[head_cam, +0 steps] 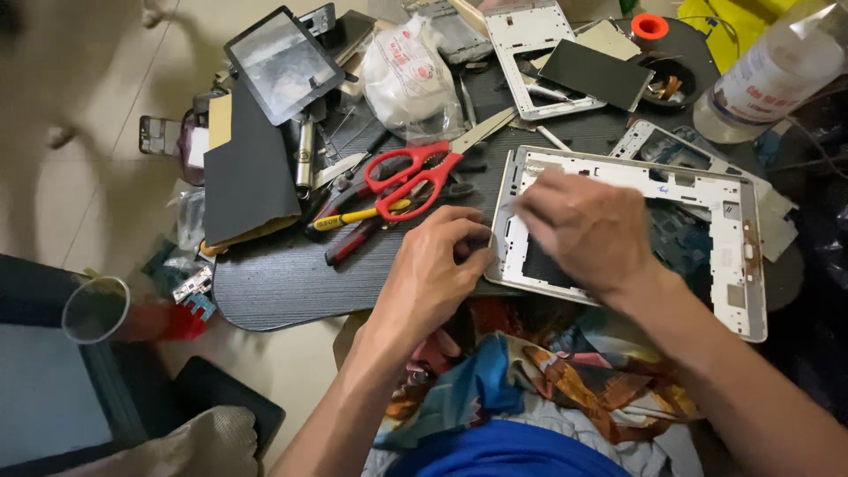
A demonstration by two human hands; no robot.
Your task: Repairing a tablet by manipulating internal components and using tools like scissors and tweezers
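White tablet frame (707, 190), long axis running 10 to 4 o'clock on our board: right hand (587, 231) rests flat on its left end, fingers together; left hand (433, 274), fingers curled, touches its edge at 9 o'clock.

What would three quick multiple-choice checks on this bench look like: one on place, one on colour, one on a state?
1. Where do the scissors lie relative to the white tablet frame?
A. on top of it
B. to its left
C. on the floor

2. What colour are the scissor handles?
A. red
B. green
C. black

3. What is the right hand doing?
A. gripping the clear plastic bottle
B. hanging off the table
C. resting on the frame

Answers:
1 B: the scissors sit on the dark tabletop left of the frame, among other tools.
2 A: both handle loops are red.
3 C: the right hand lies over the frame's left part, blurred; the left hand is at the frame's left edge.
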